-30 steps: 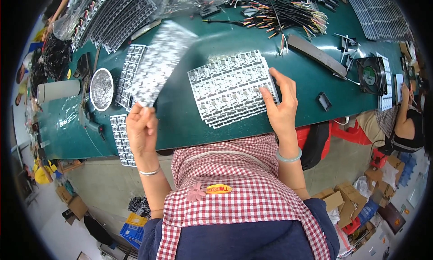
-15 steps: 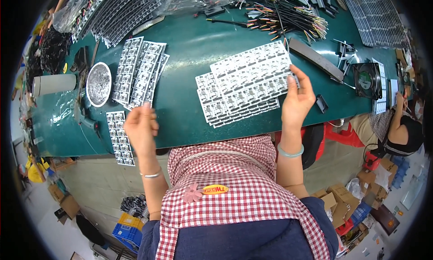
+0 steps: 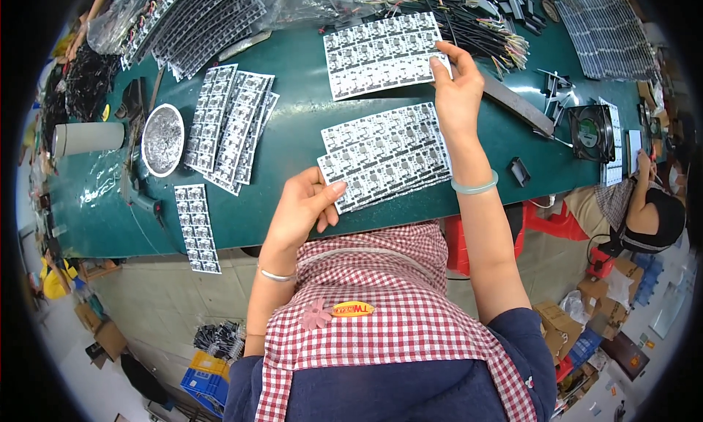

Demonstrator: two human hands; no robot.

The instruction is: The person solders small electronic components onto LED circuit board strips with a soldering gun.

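One circuit-board sheet [image 3: 381, 54] held in right fingers [image 3: 441, 69], left fingers [image 3: 331, 195] pinching corner of stacked sheets [image 3: 388, 162]

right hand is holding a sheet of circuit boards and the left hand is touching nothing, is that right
Not quite: in the head view, the left hand grips the stacked sheets at their near left corner. The right hand does hold a sheet of circuit boards.
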